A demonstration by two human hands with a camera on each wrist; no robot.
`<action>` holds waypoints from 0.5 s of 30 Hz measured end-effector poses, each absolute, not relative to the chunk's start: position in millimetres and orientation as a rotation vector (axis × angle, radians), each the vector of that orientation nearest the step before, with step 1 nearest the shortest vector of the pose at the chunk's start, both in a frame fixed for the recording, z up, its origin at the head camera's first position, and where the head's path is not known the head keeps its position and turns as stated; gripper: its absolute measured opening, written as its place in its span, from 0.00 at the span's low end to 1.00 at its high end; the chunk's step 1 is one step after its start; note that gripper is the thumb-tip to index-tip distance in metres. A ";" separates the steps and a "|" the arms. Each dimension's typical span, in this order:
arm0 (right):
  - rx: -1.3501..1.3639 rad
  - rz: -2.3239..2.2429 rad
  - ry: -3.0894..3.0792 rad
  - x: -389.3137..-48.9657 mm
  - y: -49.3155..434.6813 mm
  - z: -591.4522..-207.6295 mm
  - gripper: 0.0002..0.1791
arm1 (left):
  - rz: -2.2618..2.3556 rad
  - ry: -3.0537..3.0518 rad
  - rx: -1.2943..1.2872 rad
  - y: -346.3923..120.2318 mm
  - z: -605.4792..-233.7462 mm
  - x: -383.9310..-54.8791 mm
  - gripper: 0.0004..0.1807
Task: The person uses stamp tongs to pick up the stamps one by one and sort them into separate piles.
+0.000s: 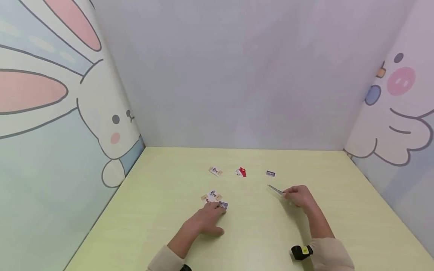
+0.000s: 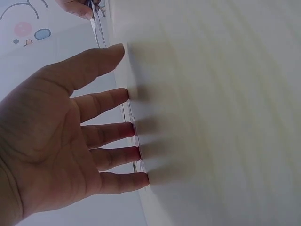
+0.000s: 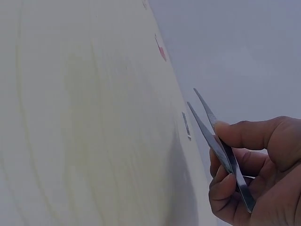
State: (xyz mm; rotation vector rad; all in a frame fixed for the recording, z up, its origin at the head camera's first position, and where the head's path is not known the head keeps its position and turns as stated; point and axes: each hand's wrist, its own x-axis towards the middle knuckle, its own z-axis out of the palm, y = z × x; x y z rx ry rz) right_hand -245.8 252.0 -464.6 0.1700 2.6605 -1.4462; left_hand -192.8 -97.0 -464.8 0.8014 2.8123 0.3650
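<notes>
My right hand holds metal tweezers between thumb and fingers. In the right wrist view their two tips stand apart with nothing between them. The tips point toward a small dark picture card lying at the back right of the table. Straight, spread fingers of my left hand rest with their tips at a fanned group of small cards. A dark picture card shows beside the left fingertips. That hand partly hides the nearer cards.
Farther back on the pale yellow table lie another small fanned group of cards and a red and white group of cards. A grey panel rises behind the table, with cartoon-printed panels on both sides.
</notes>
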 end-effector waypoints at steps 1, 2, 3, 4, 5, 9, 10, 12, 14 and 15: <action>0.151 -1.453 2.658 -244.7 250.4 -463.5 0.10 | 0.368 2.812 0.800 -97.5 -464.7 -192.7 0.32; 0.132 -1.461 2.656 -243.7 248.6 -462.6 0.09 | 0.368 2.812 0.797 -97.9 -464.6 -192.7 0.32; 0.122 -1.468 2.651 -242.8 246.5 -461.7 0.09 | 0.373 2.809 0.794 -98.2 -464.2 -192.6 0.32; 0.106 -1.477 2.644 -241.8 244.3 -460.8 0.09 | 0.371 2.811 0.794 -98.6 -463.9 -192.7 0.32; 0.092 -1.487 2.637 -240.9 242.0 -459.9 0.09 | 0.371 2.810 0.793 -98.8 -463.7 -192.9 0.32; 0.083 -1.505 2.618 -238.3 233.9 -459.9 0.08 | 0.374 2.813 0.796 -99.1 -462.2 -194.0 0.33; 0.077 -1.503 2.616 -237.7 232.4 -460.8 0.07 | 0.370 2.815 0.795 -98.8 -462.1 -194.1 0.34; 0.073 -1.493 2.619 -237.0 230.0 -463.7 0.06 | 0.368 2.811 0.780 -98.1 -462.6 -193.9 0.34; 0.062 -1.482 2.616 -236.1 227.8 -466.4 0.06 | 0.362 2.806 0.755 -97.1 -462.8 -193.1 0.35; 0.048 -1.478 2.614 -235.5 226.7 -467.4 0.06 | 0.361 2.806 0.748 -96.8 -462.8 -192.7 0.35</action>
